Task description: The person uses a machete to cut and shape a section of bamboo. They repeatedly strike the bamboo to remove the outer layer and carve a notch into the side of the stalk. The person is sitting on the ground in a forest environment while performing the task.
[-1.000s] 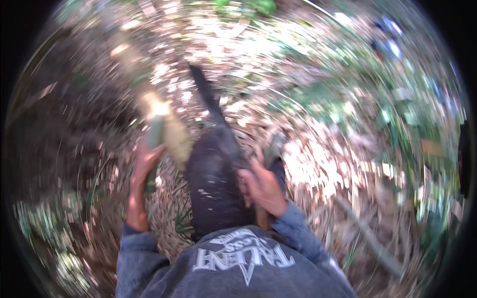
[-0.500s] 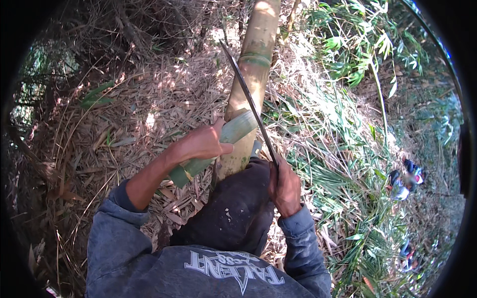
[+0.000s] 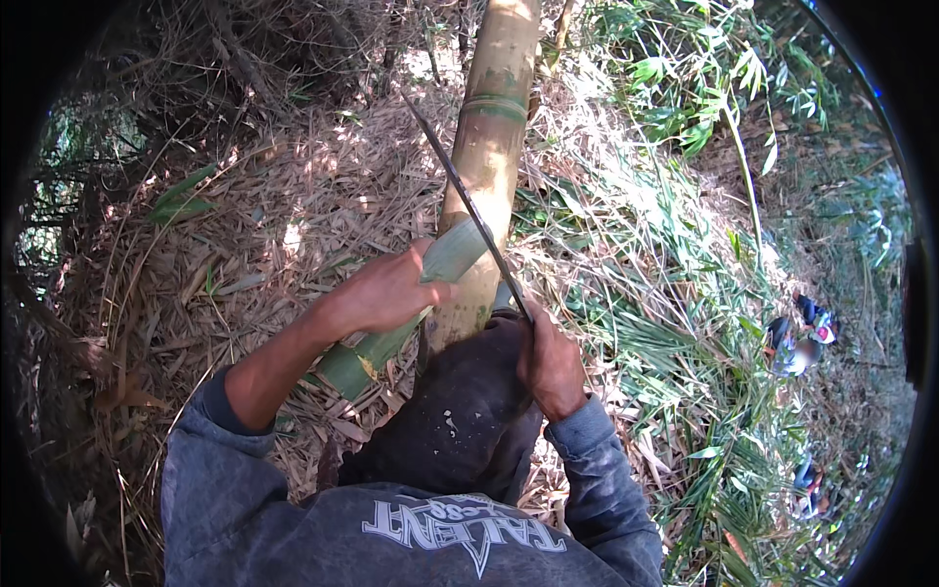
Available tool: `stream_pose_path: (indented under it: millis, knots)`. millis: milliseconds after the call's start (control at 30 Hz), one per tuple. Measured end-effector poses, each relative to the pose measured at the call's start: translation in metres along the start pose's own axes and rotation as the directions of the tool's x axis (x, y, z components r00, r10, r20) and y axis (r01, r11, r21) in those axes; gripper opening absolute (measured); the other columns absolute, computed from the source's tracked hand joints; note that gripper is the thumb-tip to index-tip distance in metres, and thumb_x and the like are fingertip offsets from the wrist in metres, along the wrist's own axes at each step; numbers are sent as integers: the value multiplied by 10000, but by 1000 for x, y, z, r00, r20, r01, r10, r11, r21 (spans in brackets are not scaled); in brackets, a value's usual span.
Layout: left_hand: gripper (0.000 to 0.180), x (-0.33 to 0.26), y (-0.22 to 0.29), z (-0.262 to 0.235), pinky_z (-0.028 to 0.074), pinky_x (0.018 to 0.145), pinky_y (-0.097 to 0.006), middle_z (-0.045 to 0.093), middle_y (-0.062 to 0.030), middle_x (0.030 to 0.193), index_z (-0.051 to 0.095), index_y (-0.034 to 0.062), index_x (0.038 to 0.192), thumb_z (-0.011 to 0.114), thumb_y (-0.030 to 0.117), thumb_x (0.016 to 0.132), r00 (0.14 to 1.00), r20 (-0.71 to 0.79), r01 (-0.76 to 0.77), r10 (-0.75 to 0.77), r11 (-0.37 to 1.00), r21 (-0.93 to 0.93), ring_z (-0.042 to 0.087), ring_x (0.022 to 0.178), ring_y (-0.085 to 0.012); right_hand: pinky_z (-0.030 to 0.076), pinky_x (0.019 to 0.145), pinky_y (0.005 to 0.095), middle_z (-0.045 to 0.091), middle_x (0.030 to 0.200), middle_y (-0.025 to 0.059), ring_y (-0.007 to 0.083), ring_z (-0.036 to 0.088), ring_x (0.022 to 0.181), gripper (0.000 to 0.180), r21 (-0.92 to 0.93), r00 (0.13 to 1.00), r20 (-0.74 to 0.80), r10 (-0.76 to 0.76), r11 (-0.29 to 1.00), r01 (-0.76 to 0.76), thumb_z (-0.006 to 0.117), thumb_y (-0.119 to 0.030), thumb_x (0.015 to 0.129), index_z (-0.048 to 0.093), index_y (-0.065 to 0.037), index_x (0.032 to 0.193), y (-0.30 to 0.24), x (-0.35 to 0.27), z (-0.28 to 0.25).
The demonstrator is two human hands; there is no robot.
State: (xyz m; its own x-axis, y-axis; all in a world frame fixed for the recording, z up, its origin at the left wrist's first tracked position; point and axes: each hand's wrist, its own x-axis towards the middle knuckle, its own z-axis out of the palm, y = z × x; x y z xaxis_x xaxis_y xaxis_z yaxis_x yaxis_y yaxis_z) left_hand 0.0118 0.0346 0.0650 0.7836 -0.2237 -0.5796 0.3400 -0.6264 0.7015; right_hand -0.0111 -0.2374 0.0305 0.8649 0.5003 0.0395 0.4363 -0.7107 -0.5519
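Note:
My left hand (image 3: pixel 396 289) is wrapped round a green bamboo piece (image 3: pixel 458 252), which slants from lower left up across a thick bamboo pole. Its lower end (image 3: pixel 347 370) sticks out below my wrist. In my right hand (image 3: pixel 554 362) is a long, thin, dark blade, seemingly a machete (image 3: pixel 460 186), seen nearly edge-on, its handle hidden by my fingers. The blade runs up and to the left, crossing the piece's upper right end and seeming to touch it. The yellowish bamboo pole (image 3: pixel 489 147) stretches away behind both, its near end by my dark-clothed knee (image 3: pixel 469 391).
Dry leaves (image 3: pixel 323 186) cover the ground on the left. Green cut bamboo leaves (image 3: pixel 626 323) lie thick on the right. Tangled dry branches (image 3: pixel 245 59) stand at the far left. A person (image 3: pixel 794 357) sits small at the far right, with a slim stalk (image 3: pixel 743 176) nearer.
Both hands have shifted a little left, bringing the bamboo piece and the blade along. The piece's lower end sits slightly lower. The view itself has also moved slightly.

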Motion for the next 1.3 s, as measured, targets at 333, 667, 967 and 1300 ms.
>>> stream_pose_path:
  millis: [333, 667, 967, 1300]
  knots:
    - [698, 12, -15, -2, 419, 1026, -406, 578, -238, 1292, 402, -15, 1423, 624, 392, 901, 997, 32, 67, -66, 998, -15, 572, 1189, -312, 529, 579, 476, 647, 948, 183, 389, 648, 675, 522, -5, 998, 20, -60, 998, 60, 623, -40, 818, 472, -69, 1317, -2, 11, 5]
    - [656, 9, -3, -7, 467, 941, -393, 635, -203, 1179, 451, 10, 1389, 638, 390, 889, 997, 49, 64, -63, 997, -31, 628, 1053, -281, 508, 540, 467, 615, 905, 185, 377, 636, 653, 474, -76, 994, 105, -22, 997, 30, 621, -61, 825, 488, -62, 1280, 2, 21, 13]
    - [731, 8, -24, 12, 469, 951, -435, 619, -228, 1209, 373, 45, 1454, 626, 444, 896, 993, -11, -117, 117, 991, -71, 619, 1122, -316, 438, 508, 488, 601, 634, 215, 432, 612, 573, 160, 323, 986, 66, 153, 932, -166, 578, -111, 966, 525, -13, 1080, -17, 18, -9]
    - [649, 50, -33, 10, 478, 903, -433, 658, -223, 1104, 449, 27, 1355, 605, 481, 918, 979, -98, -191, 180, 974, -119, 651, 1023, -317, 417, 560, 481, 563, 680, 248, 468, 547, 606, 182, 387, 969, 136, 208, 889, -245, 561, -161, 996, 529, 11, 1045, 7, 40, -13]
